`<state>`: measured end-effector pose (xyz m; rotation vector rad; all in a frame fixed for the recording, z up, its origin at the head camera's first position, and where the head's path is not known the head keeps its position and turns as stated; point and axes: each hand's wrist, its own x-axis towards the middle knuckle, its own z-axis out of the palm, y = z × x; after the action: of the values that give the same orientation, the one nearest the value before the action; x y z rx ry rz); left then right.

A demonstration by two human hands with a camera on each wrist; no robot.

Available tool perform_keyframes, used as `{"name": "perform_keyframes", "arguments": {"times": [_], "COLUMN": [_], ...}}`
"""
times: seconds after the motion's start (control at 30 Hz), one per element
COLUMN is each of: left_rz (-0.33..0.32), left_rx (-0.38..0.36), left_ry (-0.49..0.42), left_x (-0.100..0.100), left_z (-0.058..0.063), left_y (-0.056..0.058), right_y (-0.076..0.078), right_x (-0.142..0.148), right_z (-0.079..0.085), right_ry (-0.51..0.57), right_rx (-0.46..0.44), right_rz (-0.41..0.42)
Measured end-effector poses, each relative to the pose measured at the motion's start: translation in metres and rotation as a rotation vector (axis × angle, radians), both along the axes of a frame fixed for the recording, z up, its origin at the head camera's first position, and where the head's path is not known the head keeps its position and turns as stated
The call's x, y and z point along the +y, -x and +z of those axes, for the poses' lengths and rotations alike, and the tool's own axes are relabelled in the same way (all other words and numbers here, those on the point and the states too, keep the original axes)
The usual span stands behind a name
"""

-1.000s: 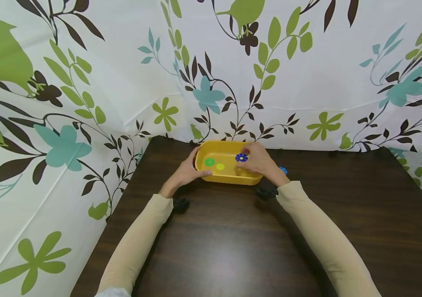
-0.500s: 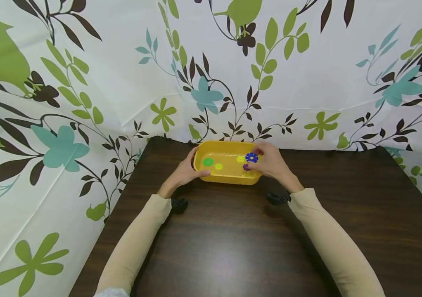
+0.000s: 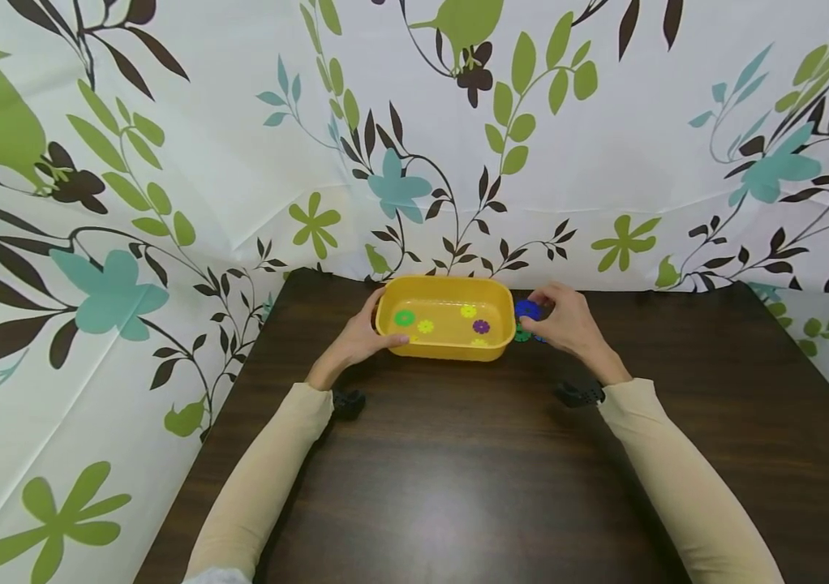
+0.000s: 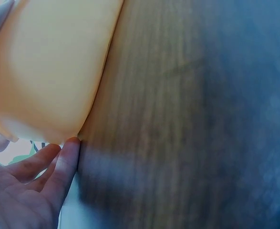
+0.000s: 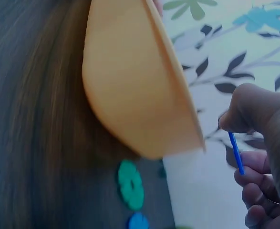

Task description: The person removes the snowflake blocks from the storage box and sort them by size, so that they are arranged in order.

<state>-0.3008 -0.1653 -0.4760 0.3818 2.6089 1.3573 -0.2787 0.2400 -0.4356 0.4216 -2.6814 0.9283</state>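
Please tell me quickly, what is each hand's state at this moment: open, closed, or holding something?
Left hand: holding the yellow tray at its left end.
Right hand: pinching a blue disc.

Dark wood-grain table [image 3: 414, 454] beneath yellow tub [image 3: 451, 353], green disc [image 5: 137, 191] and blue disc [image 5: 139, 221].

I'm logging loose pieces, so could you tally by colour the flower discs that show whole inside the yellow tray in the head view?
Green flower disc: 1
Yellow flower discs: 2
Purple flower disc: 1
Total: 4
Yellow patches at the near wall of the tray show only in part, so they're left out.
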Motion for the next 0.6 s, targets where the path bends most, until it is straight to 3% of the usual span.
{"name": "perform_keyframes", "arguments": {"times": [0.6], "left_rz": [-0.007], "left_rx": [0.014], "left_ry": [0.002], "left_x": [0.0], "left_z": [0.002], "left_y": [-0.001], "right_y": [-0.004], "right_x": [0.059], "right_z": [-0.032], "right_ry": [-0.052], "right_rx": [-0.111], "right_rz": [-0.107]}}
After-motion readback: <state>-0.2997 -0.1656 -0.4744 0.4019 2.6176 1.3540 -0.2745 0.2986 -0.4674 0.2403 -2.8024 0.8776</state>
